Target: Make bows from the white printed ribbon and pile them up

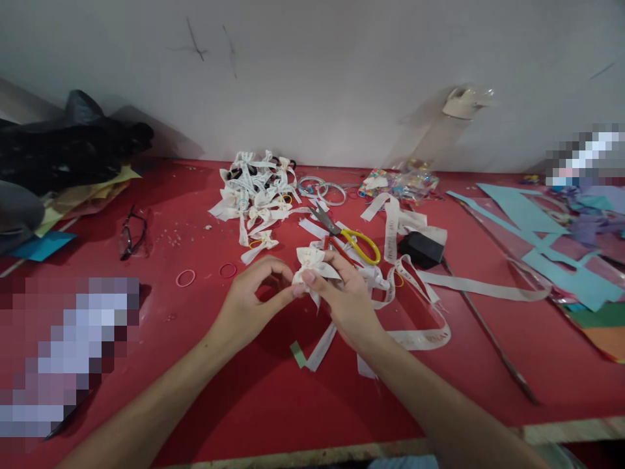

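A white ribbon bow (311, 256) is held up between my two hands over the red table. My right hand (352, 301) pinches it from the right, with the thumb across its front. My left hand (258, 293) closes thumb and fingertips on the bow's left edge; part of that grip is hidden. Just beyond lie scissors with yellow handles (360, 246), blades pointing away and to the left. A long printed ribbon (418, 340) curls on the table to the right of my hands. Below the bow, a cut ribbon piece (322, 348) lies beside a small green scrap (297, 354).
Finished-looking bows (258, 189) are heaped near the wall. Pink elastic bands (185, 278) and eyeglasses (131, 234) lie left. A black block (422, 249), a thin rod (498, 352) and light-blue cut sheets (561, 267) are right. A bottle (446, 127) stands at the back.
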{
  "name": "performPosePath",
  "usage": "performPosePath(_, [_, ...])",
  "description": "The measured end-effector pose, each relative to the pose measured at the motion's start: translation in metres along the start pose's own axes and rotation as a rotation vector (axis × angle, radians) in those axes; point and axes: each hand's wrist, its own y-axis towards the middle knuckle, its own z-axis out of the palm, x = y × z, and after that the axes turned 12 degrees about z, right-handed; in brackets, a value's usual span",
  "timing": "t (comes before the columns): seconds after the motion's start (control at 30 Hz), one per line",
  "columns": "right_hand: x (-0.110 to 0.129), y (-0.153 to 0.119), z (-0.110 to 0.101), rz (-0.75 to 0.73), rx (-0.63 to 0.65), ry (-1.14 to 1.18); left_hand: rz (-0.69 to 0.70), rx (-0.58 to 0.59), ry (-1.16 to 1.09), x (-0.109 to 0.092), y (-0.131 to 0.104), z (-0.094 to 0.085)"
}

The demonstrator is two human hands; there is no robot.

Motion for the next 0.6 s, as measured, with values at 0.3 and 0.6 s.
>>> performPosePath(0.3, [0.001, 0.005, -0.001, -0.142, -0.106, -0.119, -0.222, -0.082, -0.200, 0.010, 0.001, -0.006])
performPosePath(0.6, [0.004, -0.004, 0.000, -0.709, -0.385, -0.536, -0.263, -0.176, -0.220, 0.011, 0.004, -0.005])
